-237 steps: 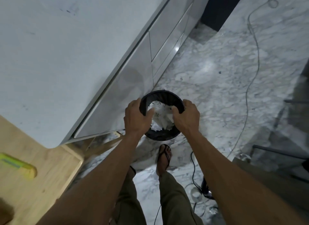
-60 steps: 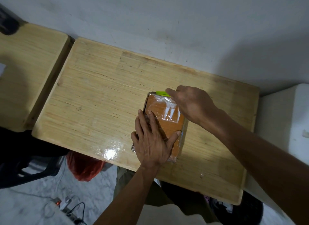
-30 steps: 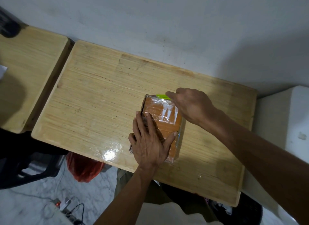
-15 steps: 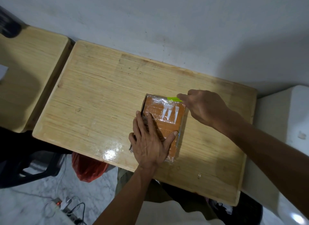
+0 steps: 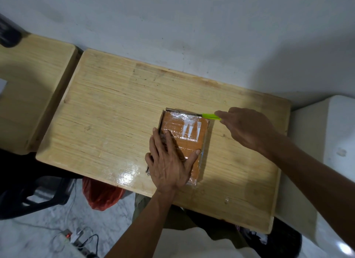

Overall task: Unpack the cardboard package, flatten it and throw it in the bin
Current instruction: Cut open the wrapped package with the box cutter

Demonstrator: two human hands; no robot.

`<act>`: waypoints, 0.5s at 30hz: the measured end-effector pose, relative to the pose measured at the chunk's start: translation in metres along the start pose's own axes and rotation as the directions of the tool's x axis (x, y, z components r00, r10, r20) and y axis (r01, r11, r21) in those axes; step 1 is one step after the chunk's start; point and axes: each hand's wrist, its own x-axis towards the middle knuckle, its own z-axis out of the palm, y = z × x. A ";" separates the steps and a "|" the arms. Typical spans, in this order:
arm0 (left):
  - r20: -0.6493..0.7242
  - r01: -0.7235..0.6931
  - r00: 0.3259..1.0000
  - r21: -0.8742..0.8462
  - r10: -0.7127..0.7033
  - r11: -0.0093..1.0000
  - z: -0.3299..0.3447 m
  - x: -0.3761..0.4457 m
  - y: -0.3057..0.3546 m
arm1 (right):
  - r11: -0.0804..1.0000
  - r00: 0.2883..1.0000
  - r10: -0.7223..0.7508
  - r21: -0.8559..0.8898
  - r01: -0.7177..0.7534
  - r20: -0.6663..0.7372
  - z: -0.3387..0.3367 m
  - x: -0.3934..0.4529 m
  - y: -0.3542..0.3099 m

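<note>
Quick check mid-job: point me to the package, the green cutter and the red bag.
package (image 5: 189,142): head view, orange top face under clear tape.
green cutter (image 5: 210,116): head view, bright green body beyond the fingertips.
red bag (image 5: 101,195): head view, crumpled side below the table edge.

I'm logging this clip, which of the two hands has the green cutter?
The right hand holds the green cutter at the package's far edge; the left hand lies flat on it.
</note>
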 end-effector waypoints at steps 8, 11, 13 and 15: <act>0.009 -0.001 1.000 0.000 0.001 1.000 0.001 0.001 0.000 | 0.996 0.996 0.030 0.089 -0.022 -0.083 0.000 -0.008 0.011; 0.012 0.005 1.000 -0.006 -0.005 1.000 0.002 0.001 0.000 | 0.991 0.994 0.040 0.129 -0.027 -0.101 0.002 -0.021 0.017; 0.020 0.002 1.000 -0.010 -0.002 1.000 0.002 0.001 0.000 | 0.988 0.991 0.073 0.143 -0.056 -0.116 0.004 -0.031 0.024; 0.036 0.000 0.999 -0.012 0.001 1.000 0.001 0.000 0.000 | 0.971 0.977 0.155 0.203 -0.123 -0.150 0.012 -0.042 0.029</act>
